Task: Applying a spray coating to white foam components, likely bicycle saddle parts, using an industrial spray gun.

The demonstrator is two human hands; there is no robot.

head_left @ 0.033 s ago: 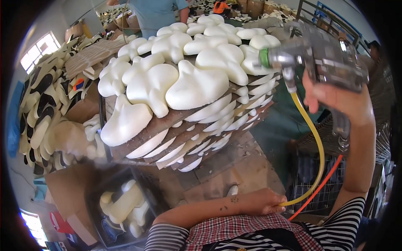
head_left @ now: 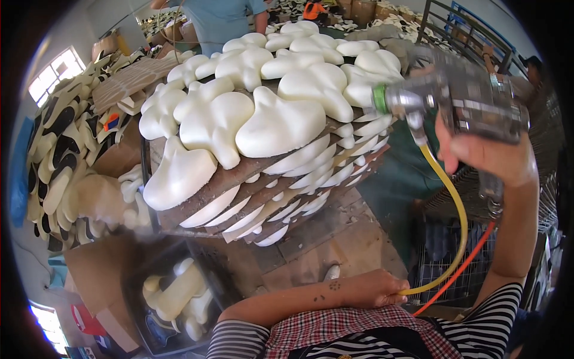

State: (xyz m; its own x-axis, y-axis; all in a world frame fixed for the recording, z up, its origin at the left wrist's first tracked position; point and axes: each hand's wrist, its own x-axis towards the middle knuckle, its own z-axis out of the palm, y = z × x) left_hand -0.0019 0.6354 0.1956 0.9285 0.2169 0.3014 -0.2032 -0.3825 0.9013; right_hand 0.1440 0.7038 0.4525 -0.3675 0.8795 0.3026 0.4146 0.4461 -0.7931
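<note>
My right hand (head_left: 487, 157) is wrapped round the handle of a spray gun (head_left: 472, 102), raised at the right and a little blurred. Its green-ringed nozzle points left at the white, saddle-shaped foam pieces (head_left: 281, 122). These lie on the top one of several stacked brown boards (head_left: 239, 170), and more white pieces show between the layers. A yellow hose (head_left: 459, 221) hangs from the gun and curves down to my left hand (head_left: 382, 288), which is closed round it near my apron. An orange-red hose (head_left: 466, 260) runs from the bottom of the gun's handle.
A dark crate (head_left: 134, 305) with foam pieces stands at lower left, beside a cardboard box (head_left: 98, 269). Black and cream pieces (head_left: 60, 155) are heaped at the left. A person in a blue shirt (head_left: 218, 24) stands beyond the stack. A wire rack (head_left: 439, 254) is at the right.
The spray gun and my right hand have shifted slightly right and down, and the hoses have swung with them. My left hand has stayed in place on the yellow hose.
</note>
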